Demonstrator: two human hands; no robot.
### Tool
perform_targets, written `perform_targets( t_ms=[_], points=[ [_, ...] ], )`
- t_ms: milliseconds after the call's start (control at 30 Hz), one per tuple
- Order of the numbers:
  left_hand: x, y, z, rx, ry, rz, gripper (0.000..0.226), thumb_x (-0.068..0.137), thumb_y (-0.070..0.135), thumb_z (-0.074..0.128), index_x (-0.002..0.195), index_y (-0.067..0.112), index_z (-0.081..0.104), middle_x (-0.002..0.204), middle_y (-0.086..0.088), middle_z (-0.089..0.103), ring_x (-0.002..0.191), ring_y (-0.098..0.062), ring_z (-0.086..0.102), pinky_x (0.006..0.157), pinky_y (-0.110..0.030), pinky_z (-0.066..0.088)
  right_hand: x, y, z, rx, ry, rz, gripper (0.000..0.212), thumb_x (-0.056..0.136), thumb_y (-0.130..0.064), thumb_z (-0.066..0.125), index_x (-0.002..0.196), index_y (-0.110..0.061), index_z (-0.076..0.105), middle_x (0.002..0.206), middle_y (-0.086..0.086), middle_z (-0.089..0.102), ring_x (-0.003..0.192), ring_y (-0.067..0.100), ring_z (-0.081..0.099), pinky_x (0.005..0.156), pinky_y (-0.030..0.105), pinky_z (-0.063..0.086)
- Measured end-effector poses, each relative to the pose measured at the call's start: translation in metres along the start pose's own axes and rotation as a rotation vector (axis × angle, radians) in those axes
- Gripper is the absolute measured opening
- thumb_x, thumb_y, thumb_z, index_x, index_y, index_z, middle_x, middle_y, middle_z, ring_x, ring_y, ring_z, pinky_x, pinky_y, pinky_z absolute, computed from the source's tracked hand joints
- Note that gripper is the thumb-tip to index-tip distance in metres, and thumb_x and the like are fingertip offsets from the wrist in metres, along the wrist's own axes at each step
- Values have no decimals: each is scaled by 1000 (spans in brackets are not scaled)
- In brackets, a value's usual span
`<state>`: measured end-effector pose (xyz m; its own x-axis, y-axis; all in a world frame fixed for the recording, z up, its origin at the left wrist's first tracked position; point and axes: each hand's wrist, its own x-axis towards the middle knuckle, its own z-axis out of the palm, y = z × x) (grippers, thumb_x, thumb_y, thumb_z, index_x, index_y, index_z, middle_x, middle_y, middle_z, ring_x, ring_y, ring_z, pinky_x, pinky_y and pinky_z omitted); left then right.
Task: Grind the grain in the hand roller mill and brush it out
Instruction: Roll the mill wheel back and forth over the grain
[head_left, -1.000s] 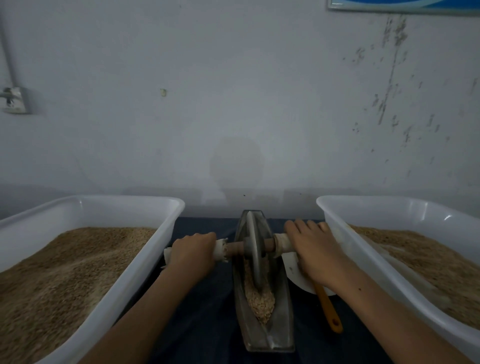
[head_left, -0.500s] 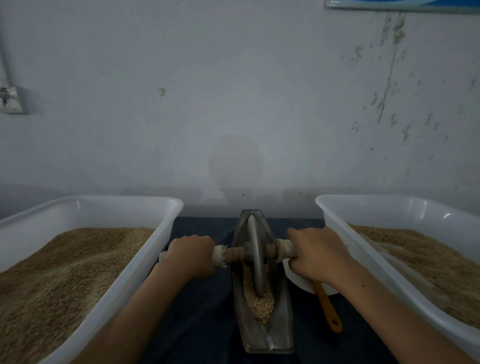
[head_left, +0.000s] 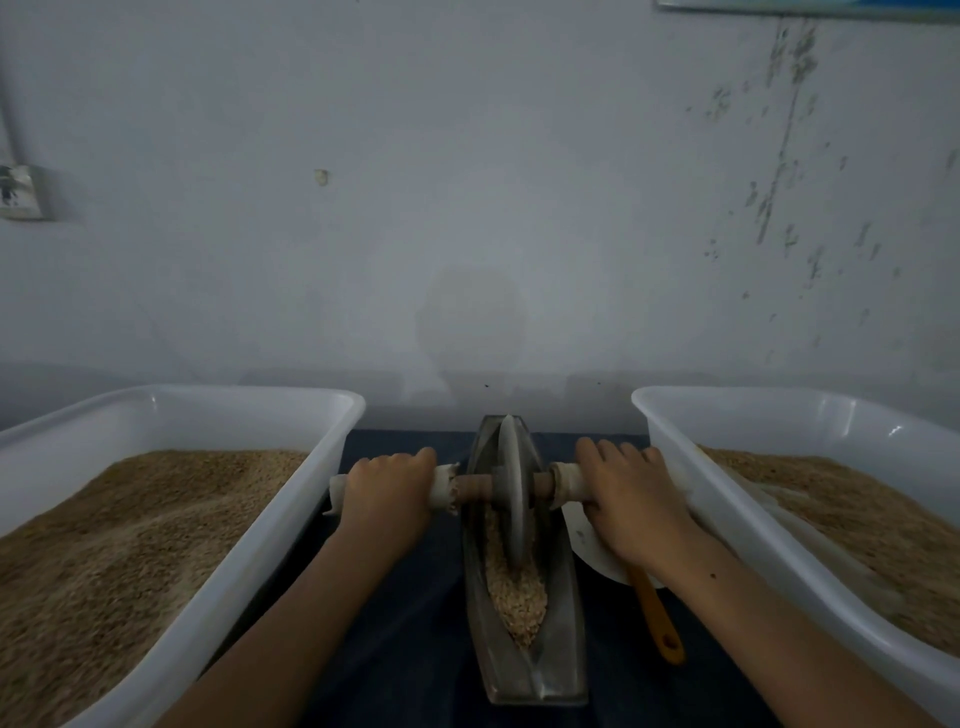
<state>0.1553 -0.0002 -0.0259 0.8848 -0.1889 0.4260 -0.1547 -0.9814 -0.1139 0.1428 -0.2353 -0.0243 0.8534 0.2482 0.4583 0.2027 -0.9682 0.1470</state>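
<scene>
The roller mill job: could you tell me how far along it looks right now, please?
Done: grain is loaded in the metal trough. In hand: the left hand and right hand grip the axle handles, with the wheel standing in the grain, much of which looks coarse. Left: more rolling, then brushing out; the orange-handled tool lies untouched beside the trough.

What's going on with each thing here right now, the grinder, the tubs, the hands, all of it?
Wheel: upright in the trough.
Trough: holds grain at the near end.
Left hand: grips the left handle.
Right hand: rests over the right handle, fingers forward.
Left tub: filled with grain.
Right tub: partly filled with grain.
Orange handle: lying on the cloth, untouched.
</scene>
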Motion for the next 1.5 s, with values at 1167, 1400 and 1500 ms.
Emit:
perform_targets(
  t_ms=[1167,1400,1500],
  points=[
    [0,1,-18,83,-326,14,29,87,26,59,113,16,55,109,-3,62,100,-20,60,83,-31,45,-2,-7,-21,83,-162,100,17,86,-17,52,78,-26,39,82,-6,48,90,17,56,75,28,30],
    [1,2,-9,35,-156,-18,19,89,24,56,107,20,50,106,0,61,97,-19,60,75,-28,38,-3,-7,-4,31,-9,110,22,85,-9,51,94,-24,38,102,-3,56,100,21,51,78,33,27],
    [-1,1,-2,-3,-53,-37,17,90,25,55,103,21,46,103,3,61,94,-17,60,73,-26,34,-1,-6,3,-33,46,72,35,83,-8,55,111,-23,41,111,-3,54,105,22,48,82,33,29]
  ],
)
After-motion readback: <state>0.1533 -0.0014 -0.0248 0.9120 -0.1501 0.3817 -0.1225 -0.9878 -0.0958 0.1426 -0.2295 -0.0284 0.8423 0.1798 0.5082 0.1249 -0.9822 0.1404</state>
